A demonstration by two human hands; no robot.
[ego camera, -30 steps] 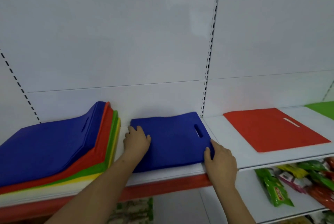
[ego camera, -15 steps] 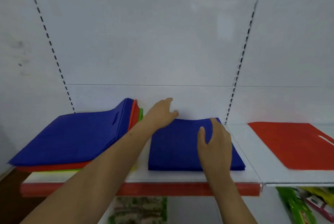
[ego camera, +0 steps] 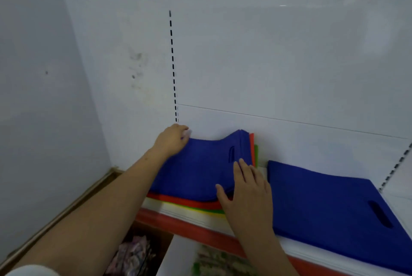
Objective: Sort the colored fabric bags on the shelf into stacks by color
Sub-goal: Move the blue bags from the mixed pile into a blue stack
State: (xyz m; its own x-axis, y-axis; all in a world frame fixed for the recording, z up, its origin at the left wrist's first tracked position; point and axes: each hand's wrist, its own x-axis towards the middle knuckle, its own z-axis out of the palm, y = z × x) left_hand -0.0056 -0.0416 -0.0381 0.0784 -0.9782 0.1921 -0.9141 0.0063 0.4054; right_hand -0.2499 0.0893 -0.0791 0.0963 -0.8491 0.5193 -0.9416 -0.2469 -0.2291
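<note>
Resting on the near right corner of the mixed stack (ego camera: 200, 171), at about six o'clock in view, the right hand (ego camera: 247, 191) lies flat with fingers straight and slightly apart, thumb spread toward nine o'clock; half a second ago it lay on the lone blue bag (ego camera: 330, 200), which now sits untouched at four o'clock. That bag lies flat on the white shelf (ego camera: 287, 246), its long axis running from ten to four o'clock, the handle slot at the four o'clock end. The stack shows blue on top, then red, green and yellow edges; its handle slot faces one o'clock, where the far end curls up against the back panel (ego camera: 289, 70). Farther off, at eleven o'clock, the left hand (ego camera: 172, 142) has moved from the single bag to the stack's far left corner, fingers curled over the edge; whether they pinch fabric I cannot tell.
</note>
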